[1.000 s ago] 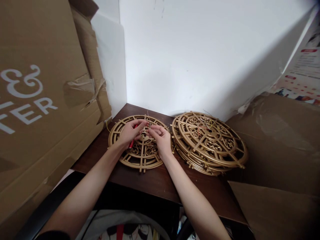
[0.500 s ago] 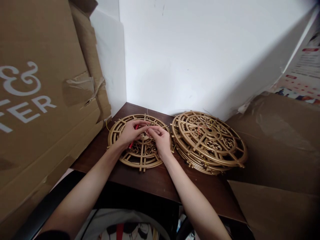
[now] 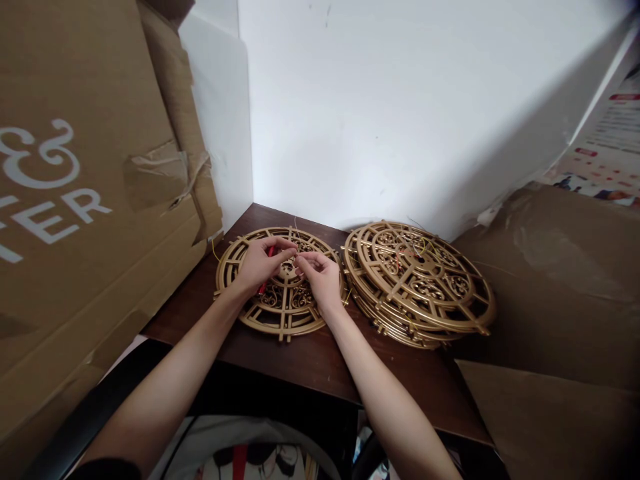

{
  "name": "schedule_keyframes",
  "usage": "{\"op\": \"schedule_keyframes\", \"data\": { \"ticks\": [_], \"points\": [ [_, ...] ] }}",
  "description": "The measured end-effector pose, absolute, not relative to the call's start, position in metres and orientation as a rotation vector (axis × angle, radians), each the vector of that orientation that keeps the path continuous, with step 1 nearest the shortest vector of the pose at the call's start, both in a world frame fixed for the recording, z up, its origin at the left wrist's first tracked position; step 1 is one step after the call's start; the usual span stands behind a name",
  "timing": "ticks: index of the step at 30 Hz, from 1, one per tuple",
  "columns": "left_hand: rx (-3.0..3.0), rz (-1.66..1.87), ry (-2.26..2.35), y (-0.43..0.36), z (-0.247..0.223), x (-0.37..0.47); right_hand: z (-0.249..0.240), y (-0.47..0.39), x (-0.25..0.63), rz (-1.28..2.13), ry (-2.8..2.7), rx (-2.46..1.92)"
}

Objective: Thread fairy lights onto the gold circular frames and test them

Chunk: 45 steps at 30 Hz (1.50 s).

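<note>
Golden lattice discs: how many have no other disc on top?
2: the left disc, beneath the left hand and right hand, and the top disc on the right stack. Lower ones are partly hidden.

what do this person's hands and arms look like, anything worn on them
Both the left hand and the right hand are ungloved, with no ring or watch visible. Both forearms are bare. A black sleeve edge shows near the left elbow; no sleeve shows on the right.
</note>
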<state>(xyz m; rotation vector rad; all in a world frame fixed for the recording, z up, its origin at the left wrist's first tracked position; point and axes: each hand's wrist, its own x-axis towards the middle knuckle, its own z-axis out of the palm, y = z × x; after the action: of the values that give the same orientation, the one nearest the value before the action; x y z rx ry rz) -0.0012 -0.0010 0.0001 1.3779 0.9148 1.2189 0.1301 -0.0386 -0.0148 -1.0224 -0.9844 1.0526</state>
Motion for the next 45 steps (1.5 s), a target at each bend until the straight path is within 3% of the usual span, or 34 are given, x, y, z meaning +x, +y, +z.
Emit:
{"op": "schedule_keyframes", "data": {
  "ticks": [16,24,45],
  "points": [
    [1.629,1.229,0.89,-0.0034,0.0018,0.0004,-0.0131,-0.0365,0.1312,1.304,-0.64,-0.93],
    [1.067,1.284,0.737,-0.0007,0.0021,0.0037,-0.016,-0.036,0.1298,1.276,-0.713,-0.929],
    [1.01,1.206,0.656,-0.0002,0.0019,0.0032,-0.0186,-0.0297,0.1321,1.344,-0.526,-0.802]
  ]
}}
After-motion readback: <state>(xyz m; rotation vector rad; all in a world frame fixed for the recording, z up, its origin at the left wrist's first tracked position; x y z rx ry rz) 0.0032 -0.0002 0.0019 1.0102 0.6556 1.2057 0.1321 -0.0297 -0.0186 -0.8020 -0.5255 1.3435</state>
